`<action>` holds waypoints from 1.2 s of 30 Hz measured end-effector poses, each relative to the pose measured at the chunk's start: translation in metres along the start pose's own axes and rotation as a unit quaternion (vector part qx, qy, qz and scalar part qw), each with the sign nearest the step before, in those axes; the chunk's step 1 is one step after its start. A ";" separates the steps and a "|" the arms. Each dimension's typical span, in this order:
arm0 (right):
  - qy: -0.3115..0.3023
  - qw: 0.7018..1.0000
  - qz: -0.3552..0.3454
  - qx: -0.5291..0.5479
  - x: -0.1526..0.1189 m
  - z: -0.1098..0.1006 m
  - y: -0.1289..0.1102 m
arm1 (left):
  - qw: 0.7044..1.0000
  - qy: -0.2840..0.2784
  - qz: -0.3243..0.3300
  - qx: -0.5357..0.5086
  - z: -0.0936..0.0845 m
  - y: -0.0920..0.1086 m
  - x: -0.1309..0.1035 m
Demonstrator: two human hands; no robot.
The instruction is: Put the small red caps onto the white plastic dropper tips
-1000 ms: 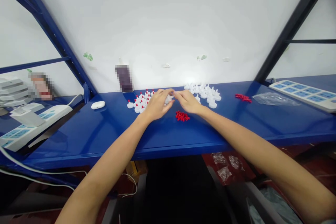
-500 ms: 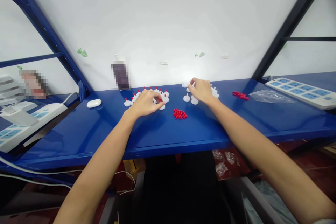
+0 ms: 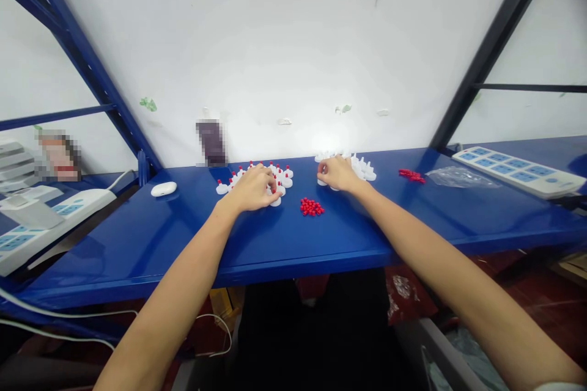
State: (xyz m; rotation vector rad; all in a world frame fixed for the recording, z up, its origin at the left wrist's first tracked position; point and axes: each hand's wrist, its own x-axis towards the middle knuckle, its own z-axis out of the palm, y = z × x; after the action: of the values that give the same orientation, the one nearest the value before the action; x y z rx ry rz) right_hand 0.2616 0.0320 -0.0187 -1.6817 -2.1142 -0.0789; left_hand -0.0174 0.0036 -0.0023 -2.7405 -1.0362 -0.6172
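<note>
My left hand (image 3: 257,188) is closed on a white cap with a red tip (image 3: 276,199) at the near edge of a group of similar white caps with red tips (image 3: 287,181). To the right, my right hand (image 3: 337,173) pinches a plain white cap (image 3: 321,181) standing on the table. Behind and beside that hand are several more plain white caps (image 3: 365,170). Between the hands, nearer the front edge, lies a pile of small red pieces (image 3: 312,206).
The blue table (image 3: 293,238) also holds a white case (image 3: 164,189) at left. Longer red pieces (image 3: 411,176), a clear plastic bag (image 3: 458,177) and a power strip (image 3: 520,171) lie at right. Another power strip (image 3: 82,203) is at far left.
My right hand has come down and slightly left onto a plain white cap. My left hand remains at the near edge of the red-tipped group. The camera view has shifted a little.
</note>
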 end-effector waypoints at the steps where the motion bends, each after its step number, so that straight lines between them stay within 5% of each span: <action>1: 0.005 1.000 -0.004 0.006 0.000 0.000 -0.001 | 1.000 0.002 0.002 0.006 0.001 0.000 0.000; 9: 0.070 0.983 -0.078 0.150 -0.007 -0.001 -0.024 | 0.992 0.121 0.003 -0.030 -0.002 0.018 0.002; 15: 0.131 0.943 -0.145 0.271 -0.022 -0.003 -0.053 | 0.987 0.138 0.017 -0.079 0.004 0.035 0.005; 20: 0.149 0.936 -0.126 0.294 -0.026 0.001 -0.062 | 0.981 0.151 0.020 -0.119 0.015 0.047 0.009; 28: 0.077 0.904 -0.083 0.413 -0.026 0.001 -0.066 | 0.984 0.094 -0.030 -0.151 0.017 0.043 0.007; 32: 0.032 0.875 -0.099 0.473 -0.022 -0.002 -0.058 | 0.985 0.109 -0.046 -0.125 0.017 0.039 0.007; 36: -0.039 0.925 -0.127 0.355 -0.017 -0.011 -0.042 | 0.982 0.134 -0.053 -0.119 0.019 0.036 0.007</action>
State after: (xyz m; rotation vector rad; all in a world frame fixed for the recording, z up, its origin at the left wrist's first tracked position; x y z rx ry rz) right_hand 0.2279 0.0024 -0.0057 -0.9915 -2.0451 0.6147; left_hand 0.0169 -0.0142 -0.0159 -2.7023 -1.1092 -1.1607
